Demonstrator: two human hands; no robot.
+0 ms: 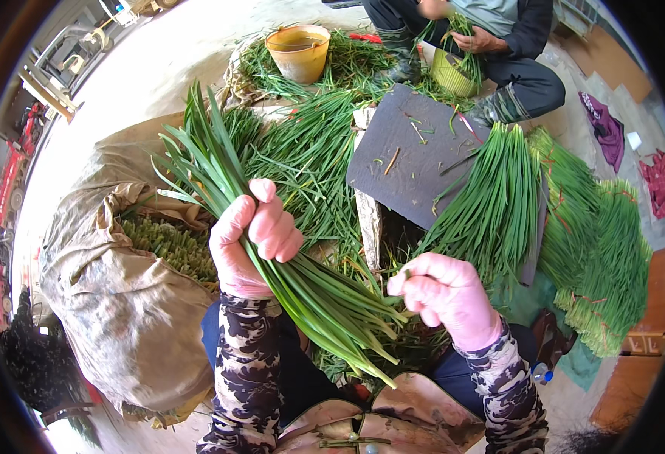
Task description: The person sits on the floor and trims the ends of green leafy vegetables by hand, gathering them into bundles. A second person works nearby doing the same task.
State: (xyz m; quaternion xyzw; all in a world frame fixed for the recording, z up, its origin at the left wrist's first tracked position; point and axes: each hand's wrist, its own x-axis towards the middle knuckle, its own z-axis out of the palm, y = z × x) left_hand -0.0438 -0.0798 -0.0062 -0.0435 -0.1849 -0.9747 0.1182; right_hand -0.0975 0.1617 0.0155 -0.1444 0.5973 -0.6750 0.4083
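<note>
A bunch of long green chives (pixel 321 306) slants across my lap, its pale cut ends pointing down to the right. My left hand (pixel 256 241), in a thin pink glove, is shut around its middle. Just beyond the cut ends, my right hand (pixel 446 295), gloved alike, has its thumb and fingers pinched together. A scrap of green leaf (pixel 406 273) shows between those fingertips. To the right, a sorted pile of chives (pixel 491 193) lies on a dark grey mat (pixel 406 153). Loose chives (pixel 309 153) are heaped ahead of me.
Tied chive bundles (pixel 599 249) are stacked at the right. A cloth sack (pixel 134 312) full of chives stands at my left. Farther off are a yellow bucket (pixel 298 59) of liquid and a seated person (pixel 474 45) holding greens. A bottle (pixel 543 371) lies by my right knee.
</note>
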